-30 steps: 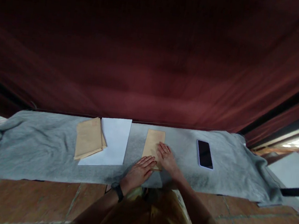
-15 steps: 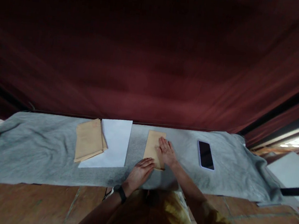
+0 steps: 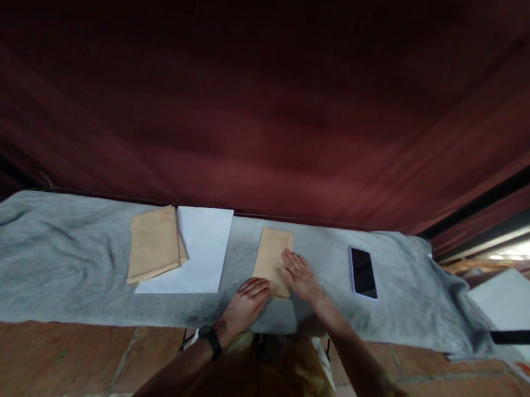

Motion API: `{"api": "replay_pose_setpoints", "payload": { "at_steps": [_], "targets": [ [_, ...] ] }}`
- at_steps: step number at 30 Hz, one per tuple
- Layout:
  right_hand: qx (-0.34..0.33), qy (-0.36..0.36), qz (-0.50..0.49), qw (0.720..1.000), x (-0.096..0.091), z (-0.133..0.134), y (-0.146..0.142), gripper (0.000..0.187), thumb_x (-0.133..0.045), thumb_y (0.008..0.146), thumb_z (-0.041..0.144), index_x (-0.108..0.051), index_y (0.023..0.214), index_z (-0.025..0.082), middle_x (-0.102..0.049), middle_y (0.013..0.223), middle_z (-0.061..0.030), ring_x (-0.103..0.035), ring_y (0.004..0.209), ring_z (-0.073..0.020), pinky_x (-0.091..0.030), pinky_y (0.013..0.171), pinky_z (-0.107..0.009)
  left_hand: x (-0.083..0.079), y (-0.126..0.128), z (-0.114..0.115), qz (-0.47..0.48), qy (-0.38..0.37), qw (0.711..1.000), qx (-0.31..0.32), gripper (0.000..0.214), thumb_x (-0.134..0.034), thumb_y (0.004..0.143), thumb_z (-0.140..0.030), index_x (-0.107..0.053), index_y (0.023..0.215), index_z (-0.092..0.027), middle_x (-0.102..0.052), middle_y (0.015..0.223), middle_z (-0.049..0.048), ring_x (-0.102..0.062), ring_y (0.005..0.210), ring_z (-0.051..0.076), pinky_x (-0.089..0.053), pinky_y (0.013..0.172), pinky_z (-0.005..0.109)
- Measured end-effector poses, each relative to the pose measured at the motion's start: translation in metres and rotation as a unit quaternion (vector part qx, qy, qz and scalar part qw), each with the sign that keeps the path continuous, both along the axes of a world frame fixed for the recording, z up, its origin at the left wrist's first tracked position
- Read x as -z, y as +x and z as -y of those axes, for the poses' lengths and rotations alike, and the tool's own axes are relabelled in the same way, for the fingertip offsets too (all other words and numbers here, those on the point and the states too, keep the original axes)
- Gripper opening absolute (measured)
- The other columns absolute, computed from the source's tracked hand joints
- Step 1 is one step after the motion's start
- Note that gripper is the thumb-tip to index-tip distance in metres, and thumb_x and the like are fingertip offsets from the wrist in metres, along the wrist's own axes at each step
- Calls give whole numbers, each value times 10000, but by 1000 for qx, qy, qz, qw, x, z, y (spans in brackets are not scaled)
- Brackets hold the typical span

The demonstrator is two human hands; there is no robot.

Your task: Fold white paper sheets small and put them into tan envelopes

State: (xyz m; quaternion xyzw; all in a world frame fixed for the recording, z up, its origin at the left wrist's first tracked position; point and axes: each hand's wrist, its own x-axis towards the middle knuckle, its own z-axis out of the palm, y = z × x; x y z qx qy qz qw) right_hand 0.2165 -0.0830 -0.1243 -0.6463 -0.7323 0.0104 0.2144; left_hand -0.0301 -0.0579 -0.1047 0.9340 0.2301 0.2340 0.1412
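Note:
A brown paper envelope (image 3: 271, 254) lies flat on the grey cloth in front of me. My left hand (image 3: 247, 301) rests on its lower left corner, fingers stretched out and lying flat. Across its right edge lies my right hand (image 3: 301, 275), palm down, with the fingers extended over the paper. Neither hand grips anything. To the left, a stack of brown envelopes (image 3: 155, 244) partly covers several or one white sheet of paper (image 3: 201, 252); how many sheets cannot be told.
A grey cloth (image 3: 70, 252) covers the long narrow table. A phone with a dark screen (image 3: 363, 273) lies right of my hands. Behind the table hangs a dark red curtain (image 3: 273, 135). A white panel (image 3: 517, 303) stands at the far right, above the tiled floor (image 3: 81, 356).
My right hand has slid slightly right and down toward the envelope's right edge. My left hand stays near the lower left corner. The whole view has shifted a little.

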Motion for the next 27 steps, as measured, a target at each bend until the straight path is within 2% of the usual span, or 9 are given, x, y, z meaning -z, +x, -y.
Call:
{"api": "replay_pose_setpoints", "payload": {
  "at_steps": [3, 6, 14, 20, 27],
  "targets": [
    [38, 12, 8, 999, 1, -27, 0, 523, -403, 1057, 329, -413, 1570, 224, -480, 1586, -109, -444, 1478, -230, -328, 1240, -500, 4, -1, -1, 10, 0, 1000, 1, 312, -483, 1013, -165, -672, 1256, -210, -713, 1316, 71, -635, 1272, 209, -509, 1131, 444],
    [49, 0, 13, 999, -1, -43, -3, 530, -379, 1061, 338, -413, 1567, 185, -477, 1585, -130, -429, 1488, -247, -287, 1253, -537, 5, -1, 0, 14, -1, 1000, -2, 329, -474, 1013, -169, -658, 1282, -216, -715, 1307, 78, -641, 1267, 218, -515, 1125, 460],
    [-24, -17, 2, 1000, -7, -55, -23, 547, -363, 1069, 373, -376, 1591, 211, -394, 1638, -88, -315, 1548, -240, -192, 1298, -537, -4, 0, 4, -17, 3, 1000, 4, 330, -474, 989, -133, -649, 1262, -192, -694, 1332, 104, -614, 1297, 231, -501, 1122, 448],
    [-73, -30, 10, 997, -14, -47, -38, 531, -410, 1051, 307, -407, 1572, 206, -384, 1641, -92, -345, 1534, -251, -232, 1285, -559, -6, 0, 4, -30, 12, 999, 2, 309, -486, 976, -128, -656, 1230, -173, -699, 1314, 114, -620, 1278, 237, -494, 1119, 439],
    [-150, -45, -7, 988, -16, -11, -41, 484, -453, 1026, 253, -510, 1507, 233, -478, 1591, -59, -433, 1485, -220, -296, 1274, -494, -5, -1, 5, -38, 16, 999, -1, 304, -502, 961, -138, -675, 1203, -199, -719, 1252, 115, -628, 1261, 252, -510, 1087, 457]
  ]
}}
